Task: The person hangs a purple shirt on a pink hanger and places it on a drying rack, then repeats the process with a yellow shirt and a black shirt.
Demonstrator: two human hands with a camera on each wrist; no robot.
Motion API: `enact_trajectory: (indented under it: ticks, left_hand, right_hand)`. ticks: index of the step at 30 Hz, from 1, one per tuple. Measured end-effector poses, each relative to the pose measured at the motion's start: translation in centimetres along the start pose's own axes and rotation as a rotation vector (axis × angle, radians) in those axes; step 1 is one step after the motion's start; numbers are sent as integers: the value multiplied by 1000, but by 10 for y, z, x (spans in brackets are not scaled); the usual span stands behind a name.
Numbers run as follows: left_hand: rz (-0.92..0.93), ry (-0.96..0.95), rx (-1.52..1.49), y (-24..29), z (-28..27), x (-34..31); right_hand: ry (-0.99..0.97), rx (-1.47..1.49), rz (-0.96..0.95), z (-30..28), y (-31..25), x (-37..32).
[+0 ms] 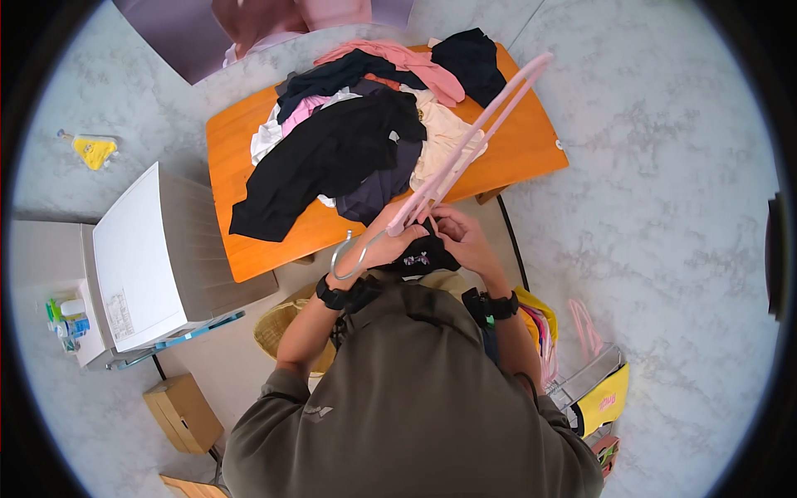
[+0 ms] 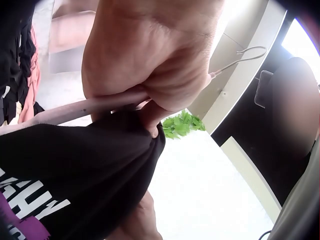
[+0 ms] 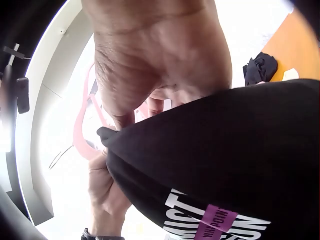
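My left hand (image 1: 383,249) grips a pink clothes hanger (image 1: 422,197) near its neck, with the metal hook (image 2: 250,54) sticking out past the hand. Below it hangs a black garment (image 1: 432,249) with white lettering and a purple patch. In the left wrist view, the left fingertips also press on the gathered cloth edge beside the hanger bar. My right hand (image 1: 466,241) pinches the edge of the same garment, seen stretched between both hands in the right wrist view. The hanger's long loop points up and right over the table.
An orange wooden table (image 1: 531,141) bears a heap of clothes, with a black garment (image 1: 332,149) on top. A white-lidded appliance (image 1: 137,249) stands left, a cardboard box (image 1: 184,413) below it. A woven basket (image 1: 278,328) sits near my left arm. More pink hangers (image 1: 585,328) are at right.
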State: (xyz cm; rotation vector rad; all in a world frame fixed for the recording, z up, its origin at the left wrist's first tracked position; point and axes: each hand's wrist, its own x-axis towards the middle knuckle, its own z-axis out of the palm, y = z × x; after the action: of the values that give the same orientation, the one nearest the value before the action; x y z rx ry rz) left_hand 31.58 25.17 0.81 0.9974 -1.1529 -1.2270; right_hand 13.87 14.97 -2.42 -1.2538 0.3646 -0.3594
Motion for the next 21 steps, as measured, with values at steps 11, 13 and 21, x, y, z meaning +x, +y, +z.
enact_trajectory:
  ticks: [11,13,21]
  left_hand:
    - [-47,201,259,10,7,-8]
    - [-46,178,178,5,7,-8]
    - [-35,211,274,1,12,-10]
  right_hand:
    - [49,-181,105,33,-14,-11]
    - [15,-84,214,36,-13,-8]
    - [87,-307,287,16,-10,-15]
